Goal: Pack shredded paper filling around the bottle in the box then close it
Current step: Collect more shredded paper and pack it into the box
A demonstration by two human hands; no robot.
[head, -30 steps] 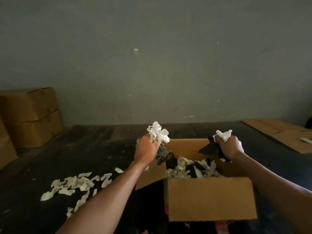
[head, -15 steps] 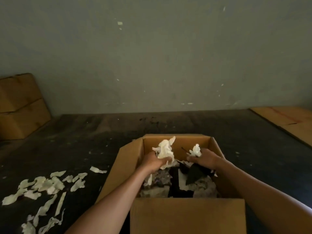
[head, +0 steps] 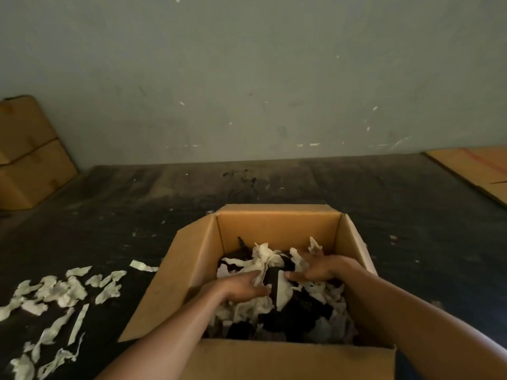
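Note:
An open cardboard box stands on the dark floor right in front of me, its flaps folded outward. White and dark shredded paper fills its inside. My left hand lies palm down on the filling at the box's left, fingers spread beside a raised white clump. My right hand rests on the filling at the box's right side, fingers apart. Between the hands lies a dark shape; I cannot tell whether it is the bottle.
Several loose white paper strips lie scattered on the floor left of the box. Stacked cardboard boxes stand at the far left by the wall. Flat cardboard sheets lie at the far right.
Both hands came down from above the box into it with their paper clumps. They have now opened and lie flat on the filling. My view tilted downward.

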